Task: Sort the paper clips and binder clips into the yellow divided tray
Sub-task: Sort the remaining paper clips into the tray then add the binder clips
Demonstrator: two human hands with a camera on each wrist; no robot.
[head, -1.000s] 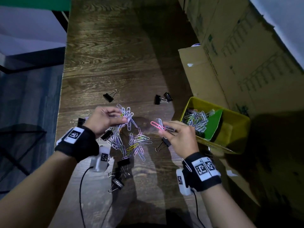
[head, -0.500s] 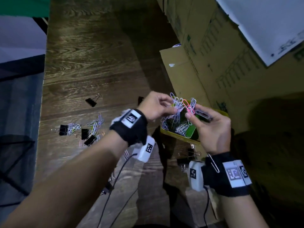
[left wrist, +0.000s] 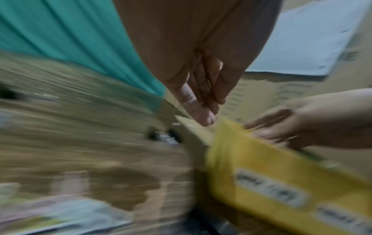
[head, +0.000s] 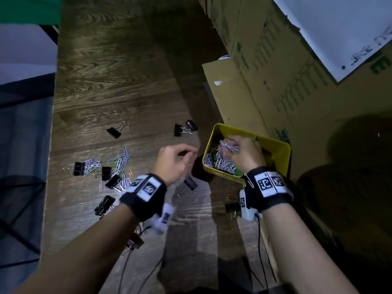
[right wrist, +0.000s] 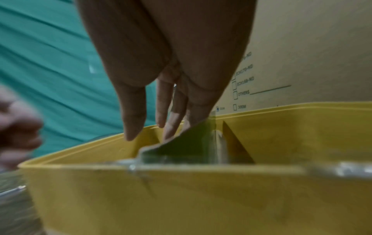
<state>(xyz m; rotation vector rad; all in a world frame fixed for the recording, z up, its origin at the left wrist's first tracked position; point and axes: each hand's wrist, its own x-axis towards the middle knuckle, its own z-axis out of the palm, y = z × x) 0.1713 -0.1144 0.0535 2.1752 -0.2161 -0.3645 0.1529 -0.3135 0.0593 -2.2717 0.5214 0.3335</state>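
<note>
The yellow divided tray point(head: 277, 145) stands at the table's right side, with a heap of paper clips point(head: 220, 164) in its left compartment. My right hand point(head: 231, 147) hovers over that compartment with a bunch of clips at its fingertips. In the right wrist view its fingers point(right wrist: 171, 125) hang straight beside the green divider point(right wrist: 181, 149) and grip nothing. My left hand point(head: 188, 154) floats just left of the tray, empty, its fingers point(left wrist: 201, 114) straight. More paper clips point(head: 118, 161) and black binder clips point(head: 114, 131) lie scattered on the table's left half.
Cardboard boxes point(head: 275, 71) rise directly behind and to the right of the tray. Two binder clips point(head: 184, 128) lie near the tray's far left corner, another point(head: 191, 183) below my left hand. The table's left edge point(head: 51, 145) drops off. Cables trail from both wrists.
Both hands carried bunches of paper clips from the pile to above the tray. The left hand has since let go and drawn back left; the right has lowered into the left compartment.
</note>
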